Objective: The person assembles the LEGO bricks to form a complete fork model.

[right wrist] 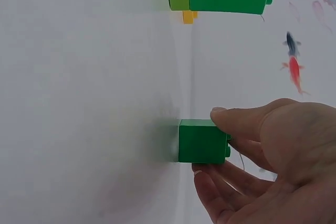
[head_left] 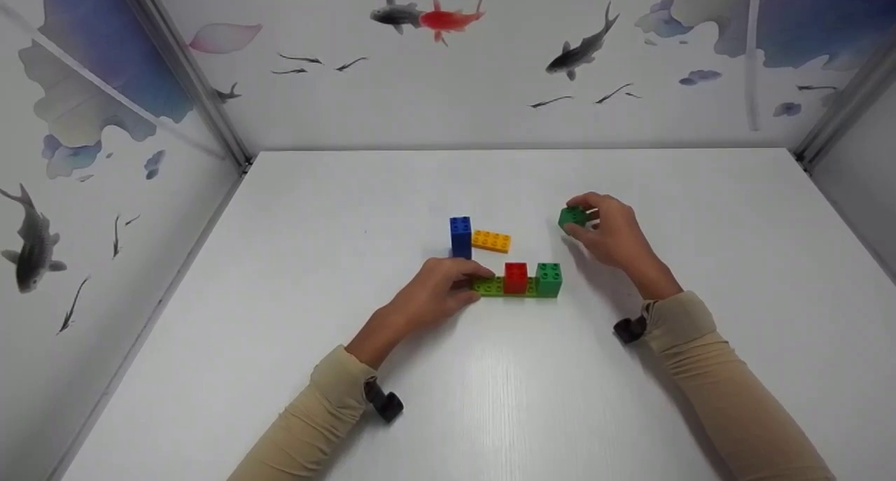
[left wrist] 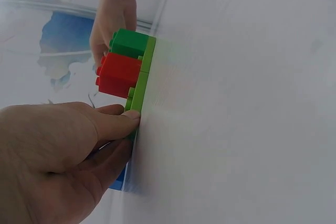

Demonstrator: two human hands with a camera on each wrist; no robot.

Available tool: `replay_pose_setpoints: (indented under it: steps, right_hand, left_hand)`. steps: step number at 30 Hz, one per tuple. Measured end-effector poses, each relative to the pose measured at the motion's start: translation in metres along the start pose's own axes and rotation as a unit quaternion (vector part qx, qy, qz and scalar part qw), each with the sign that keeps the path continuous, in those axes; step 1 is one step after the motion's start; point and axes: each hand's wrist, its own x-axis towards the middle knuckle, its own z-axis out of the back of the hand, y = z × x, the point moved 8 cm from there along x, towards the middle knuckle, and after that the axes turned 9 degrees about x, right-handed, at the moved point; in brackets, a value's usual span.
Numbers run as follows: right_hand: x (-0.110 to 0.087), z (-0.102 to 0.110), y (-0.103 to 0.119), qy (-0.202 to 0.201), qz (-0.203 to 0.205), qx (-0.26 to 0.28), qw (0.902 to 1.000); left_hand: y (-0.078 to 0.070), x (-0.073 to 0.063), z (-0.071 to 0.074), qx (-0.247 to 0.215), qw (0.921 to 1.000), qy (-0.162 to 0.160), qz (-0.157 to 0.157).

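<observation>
With my left hand (head_left: 439, 288), near the middle of the head view, I pinch the left end of a light green base (head_left: 488, 287) between thumb and fingers. On that base stand a red block (head_left: 516, 279) and, at its right end, a green block (head_left: 549, 281), a gap between them. My right hand (head_left: 613, 232), right of centre, grips a second green block (head_left: 571, 218) by its sides, thumb opposite fingers; I cannot tell whether it touches the table (head_left: 504, 383). Just above my left hand, a blue block (head_left: 460, 237) stands upright beside a flat yellow block (head_left: 492, 241)
</observation>
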Motion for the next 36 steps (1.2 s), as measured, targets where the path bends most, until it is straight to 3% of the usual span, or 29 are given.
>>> replay_pose_setpoints:
  steps: [23, 36]
  right_hand:
    - [-0.006, 0.004, 0.02, -0.026, 0.06, 0.012, 0.9978]
    - [-0.016, -0.002, 0.052, -0.026, 0.104, 0.011, 0.9942]
  left_hand:
    - [0.001, 0.0, 0.0, -0.008, 0.9999, 0.006, -0.003]
    - [0.004, 0.0, 0.0, -0.03, 0.9994, 0.015, 0.013]
